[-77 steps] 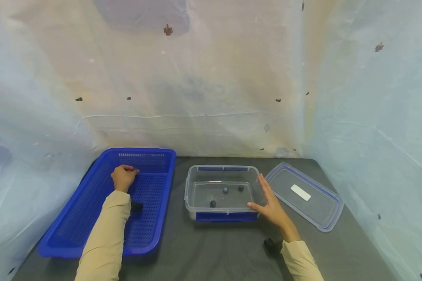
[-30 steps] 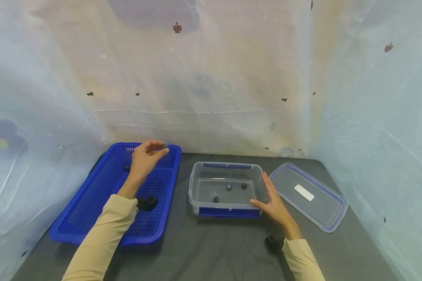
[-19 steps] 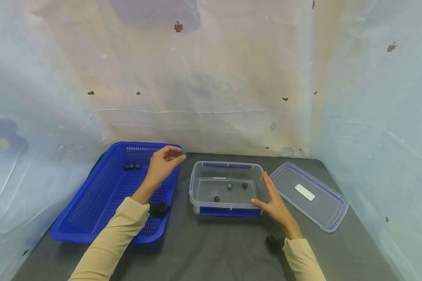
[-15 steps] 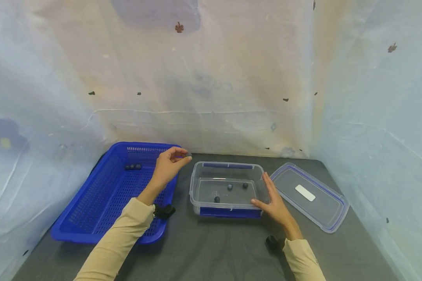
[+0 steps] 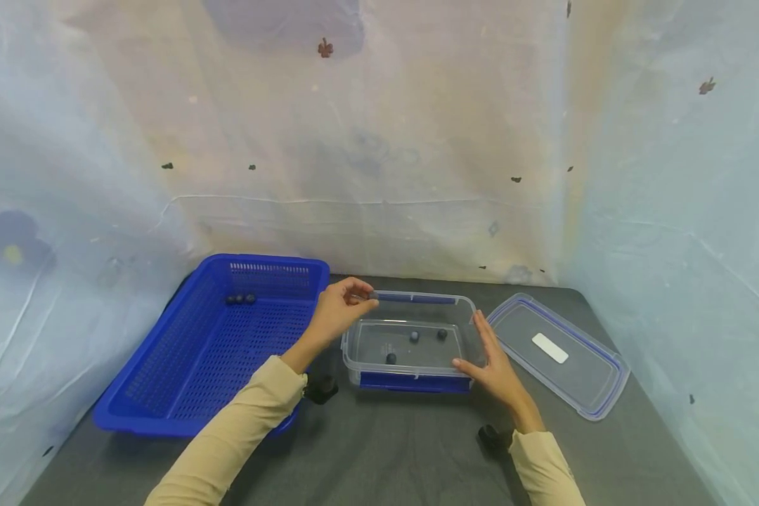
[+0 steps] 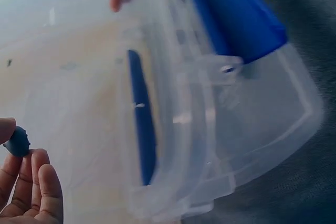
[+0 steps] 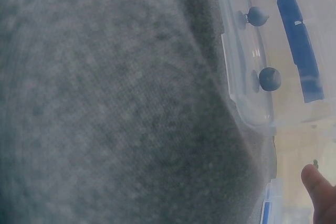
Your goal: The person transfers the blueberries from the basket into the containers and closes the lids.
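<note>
My left hand [image 5: 340, 310] pinches a blueberry [image 6: 19, 141] between thumb and fingertips, over the left rear corner of a clear plastic container [image 5: 415, 382] with blue latches. In the left wrist view the container's near corner looks large and blurred beside that hand. Three blueberries lie apart on the container floor, one of them a blueberry [image 5: 391, 358] toward the front left. My right hand [image 5: 496, 369] rests against the container's right end, fingers extended along the wall and thumb on the front rim. Only a fingertip of it shows in the right wrist view.
At left, a blue perforated basket [image 5: 164, 414] holds a short row of blueberries [image 5: 240, 299] near its back wall. A clear lid [image 5: 585, 376] with a white label lies right of the container on the grey cloth [image 5: 379, 457]. Patterned sheeting [image 5: 379, 140] rises behind.
My left hand has lifted a blueberry out of the blue basket and carried it rightward to the container, uncovering the row of berries in the basket. The right hand has kept its place.
</note>
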A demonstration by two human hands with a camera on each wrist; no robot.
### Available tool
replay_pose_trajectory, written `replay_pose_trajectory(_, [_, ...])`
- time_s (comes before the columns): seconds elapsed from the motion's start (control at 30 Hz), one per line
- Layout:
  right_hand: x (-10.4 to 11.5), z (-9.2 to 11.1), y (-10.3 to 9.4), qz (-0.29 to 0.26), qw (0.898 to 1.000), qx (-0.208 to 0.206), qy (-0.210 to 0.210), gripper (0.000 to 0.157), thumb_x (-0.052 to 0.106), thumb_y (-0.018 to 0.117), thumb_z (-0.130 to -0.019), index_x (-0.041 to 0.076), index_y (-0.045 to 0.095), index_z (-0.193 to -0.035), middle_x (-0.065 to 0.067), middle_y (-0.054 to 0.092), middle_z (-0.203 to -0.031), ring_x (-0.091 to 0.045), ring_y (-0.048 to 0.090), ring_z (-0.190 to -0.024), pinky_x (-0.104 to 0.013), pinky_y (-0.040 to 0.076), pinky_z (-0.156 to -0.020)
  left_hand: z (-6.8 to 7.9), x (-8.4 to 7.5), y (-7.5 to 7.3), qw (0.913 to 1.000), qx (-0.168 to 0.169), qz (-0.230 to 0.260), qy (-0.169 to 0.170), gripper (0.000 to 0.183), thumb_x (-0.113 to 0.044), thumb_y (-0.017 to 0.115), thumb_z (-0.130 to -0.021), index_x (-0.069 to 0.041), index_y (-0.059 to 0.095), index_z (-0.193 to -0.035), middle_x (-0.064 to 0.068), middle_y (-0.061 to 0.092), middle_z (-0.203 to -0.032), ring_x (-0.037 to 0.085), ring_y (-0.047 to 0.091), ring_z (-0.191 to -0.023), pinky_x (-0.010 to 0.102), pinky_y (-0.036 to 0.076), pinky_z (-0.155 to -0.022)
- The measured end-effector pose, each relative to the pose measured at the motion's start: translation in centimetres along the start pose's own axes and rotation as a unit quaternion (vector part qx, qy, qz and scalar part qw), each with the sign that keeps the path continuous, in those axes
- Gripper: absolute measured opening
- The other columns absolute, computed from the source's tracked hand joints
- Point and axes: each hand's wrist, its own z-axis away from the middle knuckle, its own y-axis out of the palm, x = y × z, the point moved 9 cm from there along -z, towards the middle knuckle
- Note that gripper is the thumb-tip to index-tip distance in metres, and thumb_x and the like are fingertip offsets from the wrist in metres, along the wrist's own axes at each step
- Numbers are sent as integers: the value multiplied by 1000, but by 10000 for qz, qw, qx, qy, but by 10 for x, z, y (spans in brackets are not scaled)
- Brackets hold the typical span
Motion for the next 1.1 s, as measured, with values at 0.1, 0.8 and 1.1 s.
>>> replay_pose_trajectory(0.1, [-17, -1, 2, 27, 9999, -54, -86, 97, 23, 77, -81, 4, 17, -154, -19, 9, -159, -40, 8, -144, -70, 11, -104, 1, 4, 11, 9997, 100, -214, -26, 20, -14, 76, -84, -7, 69, -101, 3, 69, -95, 18, 65, -79, 33, 54, -66])
replay_pose_trajectory(0.8, [-11, -1, 1, 46, 9998, -94, -167, 96, 17, 77, -80, -1, 17, -153, -23, 10, -158, -45, 9, -142, -72, 11, -103, -5, 35, 85, 9762, 1444, -1594, 271, 21, 4, 78, -74, -2, 64, -88, 5, 62, -81, 18, 58, -75, 31, 50, -69])
replay_pose_trajectory(1.1, [-25, -2, 1, 11, 9999, -60, -142, 97, 23, 77, -81, 6, 16, -155, -13, 8, -161, -38, 6, -144, -69, 11, -105, -4, 48, 101, 9598, 1951, -2016, 5, 18, 6, 75, -74, -3, 67, -88, 4, 59, -81, 18, 55, -76, 32, 49, -68])
